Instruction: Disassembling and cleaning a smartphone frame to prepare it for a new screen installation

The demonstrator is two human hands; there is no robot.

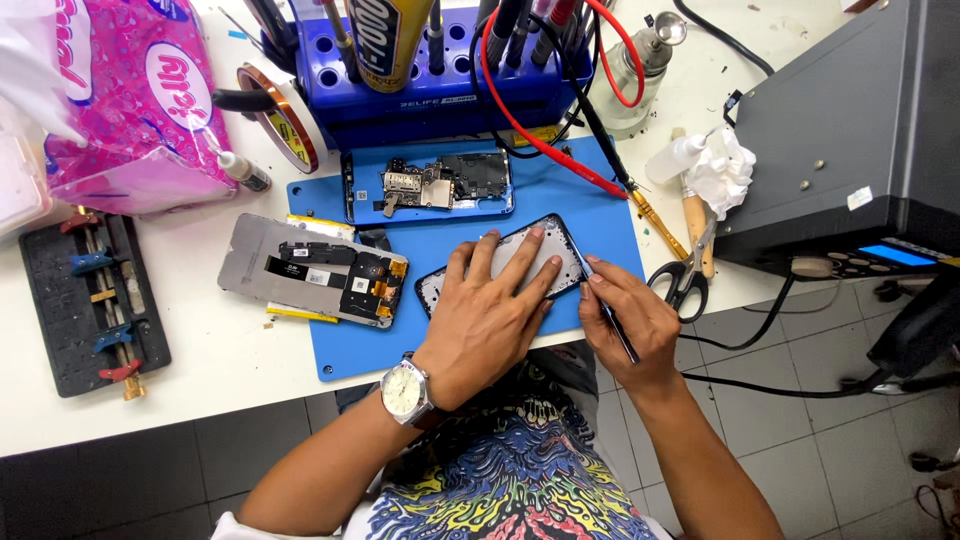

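We are pressing our left hand (492, 312) flat on the phone frame (553, 252) lying slantwise on the blue mat (600, 215), while our right hand (630, 318), just right, is pinching a thin tool (612, 318) at its right edge

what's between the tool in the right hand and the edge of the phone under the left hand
Nothing visible. The right hand holds the thin tool with its tip right at the edge of the phone, which the left hand presses flat on the blue mat.
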